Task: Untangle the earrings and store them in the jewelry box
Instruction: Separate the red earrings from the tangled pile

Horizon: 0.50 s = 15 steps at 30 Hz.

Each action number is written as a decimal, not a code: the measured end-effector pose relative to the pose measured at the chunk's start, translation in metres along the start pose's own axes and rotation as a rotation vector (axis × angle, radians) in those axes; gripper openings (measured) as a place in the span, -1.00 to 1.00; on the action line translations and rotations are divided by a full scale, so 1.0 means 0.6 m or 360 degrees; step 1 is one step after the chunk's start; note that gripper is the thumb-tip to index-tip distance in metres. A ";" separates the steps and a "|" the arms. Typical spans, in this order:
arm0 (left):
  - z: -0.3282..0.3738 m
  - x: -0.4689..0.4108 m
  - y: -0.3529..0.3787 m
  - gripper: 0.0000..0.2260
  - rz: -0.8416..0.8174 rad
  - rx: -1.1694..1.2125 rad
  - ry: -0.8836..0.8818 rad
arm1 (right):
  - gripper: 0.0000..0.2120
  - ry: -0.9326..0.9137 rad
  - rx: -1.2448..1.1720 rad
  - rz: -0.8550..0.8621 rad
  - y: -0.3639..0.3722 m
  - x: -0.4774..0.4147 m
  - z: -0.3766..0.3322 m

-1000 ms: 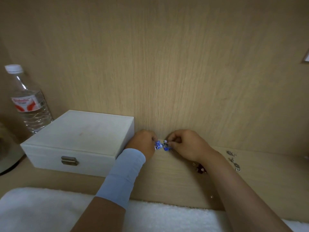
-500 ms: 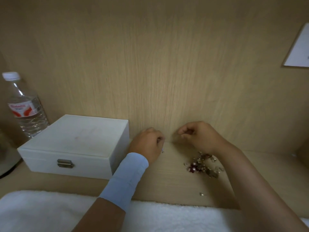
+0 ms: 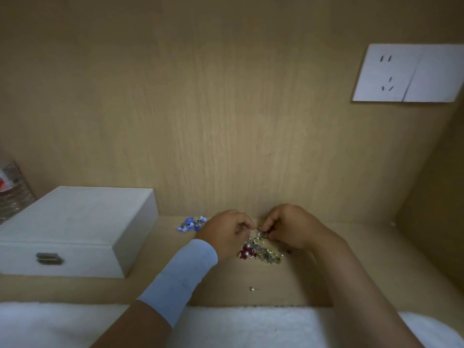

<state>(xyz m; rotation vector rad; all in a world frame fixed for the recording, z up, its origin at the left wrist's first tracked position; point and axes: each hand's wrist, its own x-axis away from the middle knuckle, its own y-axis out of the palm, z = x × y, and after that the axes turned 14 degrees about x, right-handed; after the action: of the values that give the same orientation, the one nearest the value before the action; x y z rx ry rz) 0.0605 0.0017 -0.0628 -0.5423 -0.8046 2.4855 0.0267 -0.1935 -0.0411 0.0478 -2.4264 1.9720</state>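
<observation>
step: picking at the tangled gold-and-dark-red heap of earrings (image 3: pixel 261 251) on the light wooden shelf (image 3: pixel 351 262) | hands: left hand (image 3: pixel 227 231) and right hand (image 3: pixel 291 226) both curled, fingertips pinching the heap's top edge | tip: imo wiggle hooks loose slowly, don't yank | blue beaded earrings (image 3: pixel 192 223) lie apart, just left | white wooden jewelry box (image 3: pixel 75 222) sits shut, needs opening

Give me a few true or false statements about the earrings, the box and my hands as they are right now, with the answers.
1. The jewelry box is closed. True.
2. The blue earrings are inside the box. False: they lie on the shelf, between the box and the left hand.
3. The left hand and the right hand both pinch at the tangled earrings. True.
4. A small loose stud sits on the box lid. False: it lies on the shelf, nearer the person than the tangle.
</observation>
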 end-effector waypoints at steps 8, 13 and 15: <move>-0.011 -0.006 0.042 -0.84 0.0306 0.0220 0.0204 | -0.87 0.0007 -0.0254 0.0011 -0.001 -0.003 0.015; -0.009 -0.004 0.033 -0.65 0.0329 0.0295 0.0324 | -0.84 -0.0061 -0.0870 0.0075 -0.027 0.009 0.002; -0.008 -0.007 0.033 -0.66 0.0353 0.0405 0.0302 | -0.90 -0.0042 -0.0940 0.0061 -0.030 0.013 -0.005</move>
<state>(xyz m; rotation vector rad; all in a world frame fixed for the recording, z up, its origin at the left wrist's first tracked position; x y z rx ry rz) 0.0598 -0.0128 -0.0780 -0.7950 -0.3650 2.6320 0.0197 -0.1945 -0.0228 0.0190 -2.9291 1.1932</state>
